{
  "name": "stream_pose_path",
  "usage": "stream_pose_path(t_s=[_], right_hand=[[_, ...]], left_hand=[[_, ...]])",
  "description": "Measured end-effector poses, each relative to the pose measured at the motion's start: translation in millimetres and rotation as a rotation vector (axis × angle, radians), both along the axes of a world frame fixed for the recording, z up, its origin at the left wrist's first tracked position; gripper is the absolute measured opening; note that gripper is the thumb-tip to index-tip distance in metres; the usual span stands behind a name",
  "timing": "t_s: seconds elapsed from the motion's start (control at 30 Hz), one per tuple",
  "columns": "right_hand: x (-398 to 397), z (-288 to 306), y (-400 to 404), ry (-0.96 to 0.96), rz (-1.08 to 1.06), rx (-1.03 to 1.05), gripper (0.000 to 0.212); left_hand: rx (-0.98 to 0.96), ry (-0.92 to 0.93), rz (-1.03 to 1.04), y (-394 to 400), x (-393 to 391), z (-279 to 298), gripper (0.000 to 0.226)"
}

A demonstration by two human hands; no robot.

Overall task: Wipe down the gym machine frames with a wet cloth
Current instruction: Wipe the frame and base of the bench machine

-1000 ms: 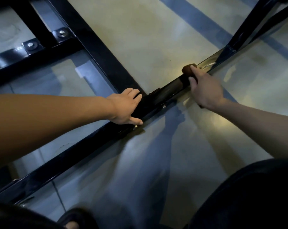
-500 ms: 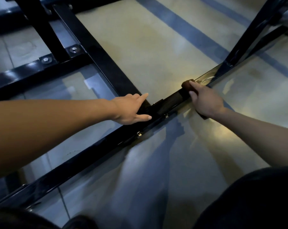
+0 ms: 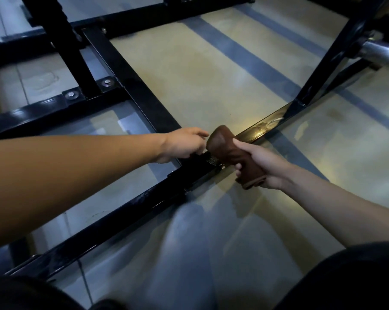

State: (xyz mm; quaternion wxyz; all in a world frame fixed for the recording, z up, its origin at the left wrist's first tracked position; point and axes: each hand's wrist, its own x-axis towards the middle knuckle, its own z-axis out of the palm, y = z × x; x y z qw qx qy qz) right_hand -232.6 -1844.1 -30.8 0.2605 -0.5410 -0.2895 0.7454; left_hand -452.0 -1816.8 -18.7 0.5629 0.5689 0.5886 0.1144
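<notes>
One brown rolled cloth (image 3: 231,153) sits in the right hand (image 3: 263,166) grip; left hand (image 3: 184,143) relaxed.

Gym floor, looking like a weights area. Black steel machine frame (image 3: 144,97) is sitting low on the ground, square tubes joined at bolted plates (image 3: 106,82), an angled upright (image 3: 336,52) rising at right. A chrome bar (image 3: 381,53), barbell-like, is poking in at the upper right edge. Smooth pale floor (image 3: 200,70) is reflecting the light and showing grey painted stripes (image 3: 251,59), with tile joints running on the left side. Dim indoor lighting is casting long shadows across it.
</notes>
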Motion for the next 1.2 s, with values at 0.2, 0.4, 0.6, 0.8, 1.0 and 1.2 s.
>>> stream_pose_path(t_s=[0.2, 0.4, 0.6, 0.8, 1.0, 1.2], right_hand=[[-4.2, -1.4, -4.6, 0.125, 0.062, -0.177, 0.037], [-21.0, -15.0, -18.5, -0.441, 0.310, 0.363, 0.071], [-33.8, -44.0, -45.0, -1.034, 0.629, 1.056, 0.064], [-20.2, -78.1, -46.7, -1.256, 0.898, 1.249, 0.057], [19.4, -76.3, 30.6, -1.332, 0.499, 1.059, 0.052], [-24.0, -80.2, -10.2, -1.185, 0.587, 1.138, 0.059]], left_hand=[[-0.124, -0.209, 0.193, 2.7, 3.8, -5.2, 0.030], [-0.141, -0.093, 0.239, 3.8, 6.8, -11.8, 0.020], [-0.142, 0.118, 0.167, 3.1, -4.2, -20.7, 0.021], [0.104, 0.229, 0.159, -1.6, -20.8, -30.9, 0.011], [0.321, 0.667, -0.266, 1.0, -26.1, -39.4, 0.053], [0.179, 0.663, -0.495, 1.1, -21.2, -58.9, 0.122]])
